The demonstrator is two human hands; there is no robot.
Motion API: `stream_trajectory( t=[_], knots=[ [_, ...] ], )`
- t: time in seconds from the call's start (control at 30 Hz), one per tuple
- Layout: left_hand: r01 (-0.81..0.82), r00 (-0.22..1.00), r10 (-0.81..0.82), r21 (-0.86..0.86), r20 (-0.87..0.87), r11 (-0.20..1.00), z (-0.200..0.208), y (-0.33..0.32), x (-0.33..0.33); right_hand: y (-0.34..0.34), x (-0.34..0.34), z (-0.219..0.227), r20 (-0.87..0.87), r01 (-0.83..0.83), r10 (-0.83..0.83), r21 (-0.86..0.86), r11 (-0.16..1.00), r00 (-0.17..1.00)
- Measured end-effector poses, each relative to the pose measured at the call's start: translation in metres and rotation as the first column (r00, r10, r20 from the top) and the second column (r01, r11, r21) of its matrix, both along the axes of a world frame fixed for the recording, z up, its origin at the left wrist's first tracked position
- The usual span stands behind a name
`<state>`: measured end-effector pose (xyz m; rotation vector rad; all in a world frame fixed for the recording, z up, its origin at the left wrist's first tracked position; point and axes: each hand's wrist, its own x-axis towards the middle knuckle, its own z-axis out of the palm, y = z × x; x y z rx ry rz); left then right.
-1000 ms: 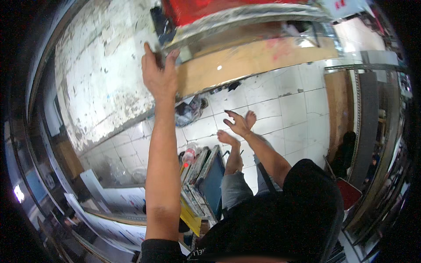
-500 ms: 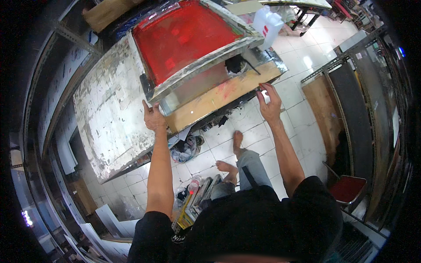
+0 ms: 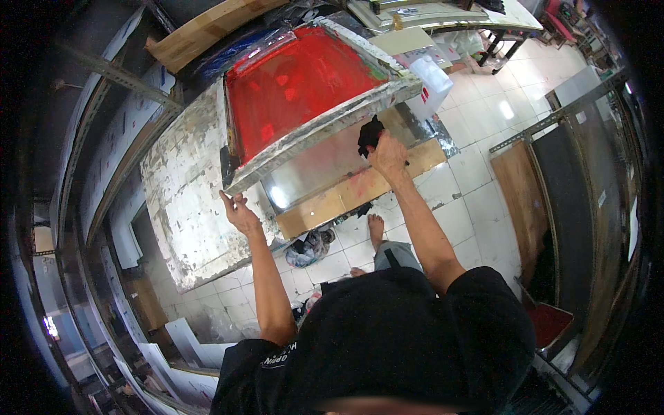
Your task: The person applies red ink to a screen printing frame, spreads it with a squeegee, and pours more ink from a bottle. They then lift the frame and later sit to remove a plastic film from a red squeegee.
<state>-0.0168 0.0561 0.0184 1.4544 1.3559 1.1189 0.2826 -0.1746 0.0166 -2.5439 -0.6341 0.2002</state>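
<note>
A screen printing frame [image 3: 325, 131] with pale, paint-spattered bars and red mesh sits tilted up over a worktable. My left hand [image 3: 242, 216] is at its near left corner, fingertips at the corner's underside and outer side. Beneath the raised frame lies a shiny flat sheet [image 3: 304, 183], with a tan board strip [image 3: 366, 187] along its near edge. My right hand [image 3: 389, 155] closes on a crumpled black cloth [image 3: 371, 131] over the right part of that sheet. The fingertips are partly hidden by the cloth.
The paint-worn white tabletop [image 3: 194, 207] extends left. A white plastic jug [image 3: 430, 79] stands beyond the frame's right end. Metal shelving [image 3: 104, 69] lines the left, and upright boards [image 3: 570, 187] lean in a rack at right. A plastic bag [image 3: 310, 249] lies below the table edge.
My right hand has moved from the board's near edge up and left onto the black cloth and grips it. My left hand stays by the frame's corner. The whole view has shifted.
</note>
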Motion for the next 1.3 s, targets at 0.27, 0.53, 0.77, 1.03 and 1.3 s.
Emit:
stream_trajectory(
  t=[0.27,0.53,0.77,1.03,1.3],
  knots=[
    [0.008,1.0,-0.008,-0.018,-0.014,1.0,0.055,0.017,0.011,0.004,0.016,0.001,0.248,-0.042,-0.014,0.218,0.975,0.969],
    [0.056,0.998,-0.056,-0.019,-0.002,0.998,0.053,0.024,0.013,-0.054,0.043,0.031,0.146,0.109,-0.293,0.703,0.702,0.945],
    [0.081,0.996,-0.08,-0.026,0.039,0.996,-0.004,0.011,0.016,-0.109,0.079,-0.031,0.324,0.247,-0.373,0.369,0.896,0.869],
    [0.03,0.982,0.01,0.209,-0.188,0.978,-0.054,-0.018,-0.006,-0.106,0.053,-0.063,0.428,0.11,-0.159,0.139,0.984,0.89],
    [0.103,0.827,0.114,0.349,-0.55,0.932,-0.08,-0.022,-0.027,-0.108,0.057,-0.045,0.266,0.161,-0.184,0.109,0.981,0.946]
  ],
)
